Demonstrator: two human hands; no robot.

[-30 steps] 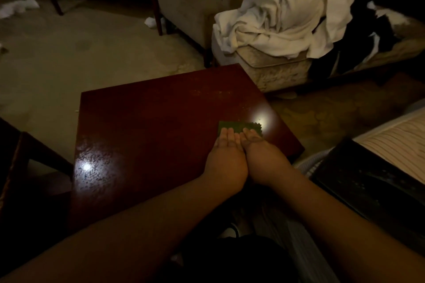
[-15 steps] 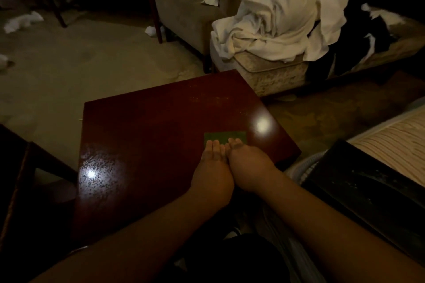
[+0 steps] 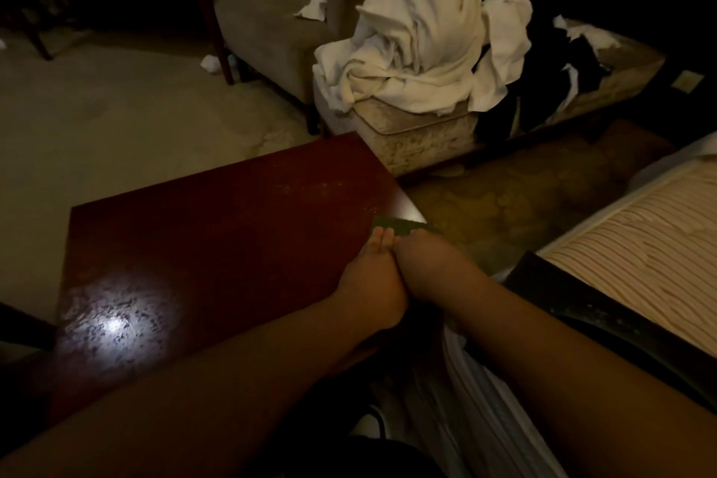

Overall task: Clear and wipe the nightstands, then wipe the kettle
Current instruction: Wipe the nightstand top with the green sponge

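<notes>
Cloth (image 3: 392,226), green, flat on the nightstand (image 3: 201,256) at its right-hand edge, directly ahead of my fingertips. Only a strip shows past them; the rest sits under the hands. Its long axis runs across, left to right, parallel to the knuckle line, and its right end looks to reach or overhang the edge.

Left hand (image 3: 374,281) and right hand (image 3: 428,268) are side by side, touching, both pressed on the cloth. Left fingers lie straight and flat. The right hand's fingers I can't resolve: too dark, foreshortened, so whether they lie flat or curl over the cloth edge is unclear. The right hand is the one nearer the table edge; the left has the whole unwiped top out to its left.

My read: wipe stroke in progress, at its right limit. The next pass would have to go leftward or back toward me, with most of the surface lying to the left of the hands.

Hard to see: scene is dim, and a glare patch on the top, well left of and nearer than the hands, masks that area. Speckles ahead-left of the hands could be dust or residue. No kettle in view. White linens (image 3: 423,47) are heaped on furniture well ahead of the hands.
</notes>
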